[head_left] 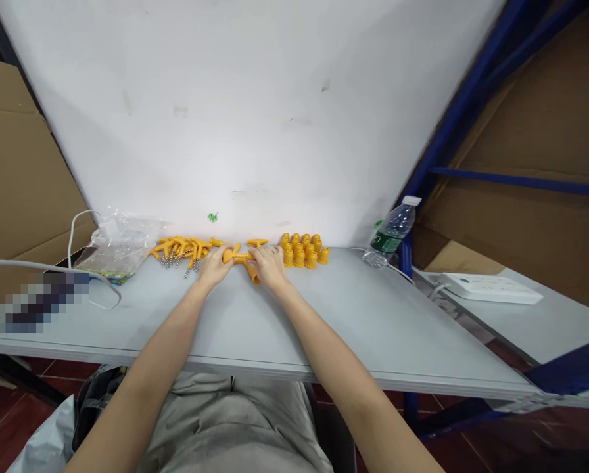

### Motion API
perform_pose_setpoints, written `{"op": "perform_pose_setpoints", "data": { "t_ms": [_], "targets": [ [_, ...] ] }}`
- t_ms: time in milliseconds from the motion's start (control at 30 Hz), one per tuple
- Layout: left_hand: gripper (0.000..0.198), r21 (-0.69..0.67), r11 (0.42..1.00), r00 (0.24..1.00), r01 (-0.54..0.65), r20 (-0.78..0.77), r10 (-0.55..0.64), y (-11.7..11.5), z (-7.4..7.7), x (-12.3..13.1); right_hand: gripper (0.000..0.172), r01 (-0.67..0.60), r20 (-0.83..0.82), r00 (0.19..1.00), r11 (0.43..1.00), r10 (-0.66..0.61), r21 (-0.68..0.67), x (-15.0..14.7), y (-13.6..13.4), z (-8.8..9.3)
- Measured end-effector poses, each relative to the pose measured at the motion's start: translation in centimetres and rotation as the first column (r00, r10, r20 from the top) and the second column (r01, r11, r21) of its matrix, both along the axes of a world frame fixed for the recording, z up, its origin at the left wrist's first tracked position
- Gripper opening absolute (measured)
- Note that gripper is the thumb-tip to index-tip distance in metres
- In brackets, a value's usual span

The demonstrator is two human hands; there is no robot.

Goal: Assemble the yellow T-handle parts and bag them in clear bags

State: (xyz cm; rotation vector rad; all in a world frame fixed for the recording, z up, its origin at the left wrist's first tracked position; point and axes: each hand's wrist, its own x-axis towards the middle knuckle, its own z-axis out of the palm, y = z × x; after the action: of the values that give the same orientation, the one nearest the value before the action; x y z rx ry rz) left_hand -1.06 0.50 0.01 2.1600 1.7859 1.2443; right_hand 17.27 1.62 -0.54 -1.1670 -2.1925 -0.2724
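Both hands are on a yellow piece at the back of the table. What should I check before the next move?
1. Contact: ok. The left hand and right hand touch the yellow piece from either side.
2. Firm grip: cannot tell, the fingers hide it.
3. Yellow caps: ok, clustered just right of the right hand.
4. Chained yellow pieces: ok, piled left of the left hand.
5. Water bottle: ok, upright, apart from both hands.

Water bottle (392, 233), power strip (492, 287)
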Motion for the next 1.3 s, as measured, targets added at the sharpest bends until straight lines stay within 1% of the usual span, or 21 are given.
{"op": "perform_pose_setpoints", "data": {
  "t_ms": [233, 333, 400, 467, 533, 600, 667, 800, 933, 1033, 1133, 1233, 1300],
  "targets": [
    [0.024, -0.022, 0.995, 0.976, 0.096, 0.199, -0.09, 0.6, -0.2, 0.1, 0.022, 0.036, 0.029, 0.999, 0.999, -0.037, 0.039, 0.1, -0.1, 0.2],
    [0.023, -0.078, 0.986, 0.948, 0.147, 0.295, -0.118, 0.7, -0.3, 0.2, 0.021, 0.054, 0.035, 0.998, 0.997, -0.056, 0.061, 0.1, -0.1, 0.2],
    [0.024, -0.118, 0.981, 0.942, 0.156, 0.316, -0.112, 0.7, -0.4, 0.3, 0.02, 0.066, 0.034, 0.997, 0.996, -0.068, 0.065, 0.1, -0.1, 0.2],
    [0.024, -0.093, 0.989, 0.961, 0.117, 0.262, -0.089, 0.5, -0.4, 0.4, 0.02, 0.062, 0.028, 0.998, 0.996, -0.064, 0.06, 0.1, -0.1, 0.2],
    [0.024, 0.004, 0.999, 0.987, 0.052, 0.15, -0.052, 0.2, -0.4, 0.6, 0.021, 0.04, 0.013, 0.999, 0.998, -0.041, 0.053, 0.3, -0.1, 0.3],
    [0.027, 0.105, 0.994, 0.999, 0.014, 0.037, -0.018, -0.1, -0.4, 0.6, 0.023, 0.006, -0.005, 1.0, 0.999, -0.006, 0.042, 0.5, 0.0, 0.4],
    [0.03, 0.16, 0.987, 0.999, 0.009, -0.05, -0.001, -0.4, -0.4, 0.7, 0.028, -0.026, -0.02, 0.999, 0.999, 0.027, 0.029, 0.8, 0.1, 0.4],
    [0.031, 0.183, 0.983, 0.989, 0.023, -0.146, 0.004, -0.7, -0.2, 0.8, 0.037, -0.081, -0.031, 0.996, 0.997, 0.082, 0.007, 1.1, 0.2, 0.3],
    [0.026, 0.182, 0.981, 0.983, 0.064, -0.18, -0.031, -1.0, -0.2, 1.2, 0.04, -0.103, -0.063, 0.993, 0.994, 0.101, -0.02, 1.2, 0.1, 0.4],
    [0.026, 0.193, 0.974, 0.978, 0.121, -0.193, -0.084, -1.0, -0.3, 1.5, 0.035, -0.101, -0.078, 0.992, 0.994, 0.097, -0.044, 1.3, 0.2, 0.6],
    [0.025, 0.2, 0.972, 0.979, 0.123, -0.185, -0.086, -0.9, -0.5, 1.3, 0.029, -0.08, -0.065, 0.995, 0.996, 0.077, -0.049, 1.3, 0.2, 0.5],
    [0.024, 0.216, 0.971, 0.988, 0.1, -0.135, -0.072, -0.7, -0.6, 1.1, 0.026, -0.059, -0.046, 0.997, 0.998, 0.058, -0.023, 1.1, 0.3, 0.4],
    [0.024, 0.231, 0.968, 0.995, 0.095, -0.057, -0.084, -0.5, -0.7, 1.0, 0.024, -0.048, -0.038, 0.998, 0.999, 0.049, 0.002, 1.0, 0.3, 0.4]
  ]
}}
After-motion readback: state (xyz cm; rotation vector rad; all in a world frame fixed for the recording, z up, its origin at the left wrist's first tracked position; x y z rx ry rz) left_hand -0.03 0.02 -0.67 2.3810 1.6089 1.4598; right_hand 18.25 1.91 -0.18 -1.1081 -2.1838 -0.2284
